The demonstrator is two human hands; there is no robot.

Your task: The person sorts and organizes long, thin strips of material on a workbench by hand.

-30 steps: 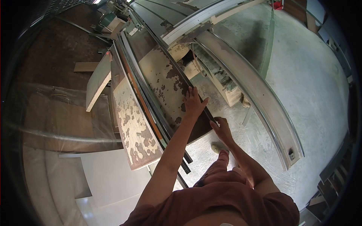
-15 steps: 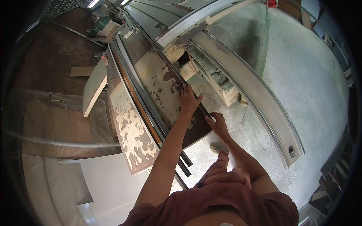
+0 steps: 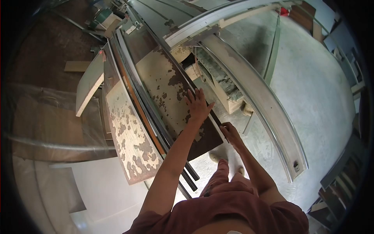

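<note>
A long dark narrow strip (image 3: 215, 118) runs along the right edge of a worn tabletop (image 3: 163, 84) with peeling patches. My left hand (image 3: 199, 106) lies over the strip and the table edge, palm down, its fingers spread. At the near corner, my right hand (image 3: 232, 135) is closed around the strip close to its end, which pokes out a little past the table. The right fingertips are partly hidden behind the strip.
To the right stands a long metal-edged rail (image 3: 257, 97). Left of the tabletop lie several dark bars (image 3: 191, 177) and a second worn board (image 3: 130, 136). A saw-like machine table (image 3: 156, 13) is at the back. White sheets (image 3: 105, 185) lie at lower left.
The strip's near end now projects further past the table corner. My right hand has moved down and right with it. My left hand's fingers have spread, and the view has shifted slightly.
</note>
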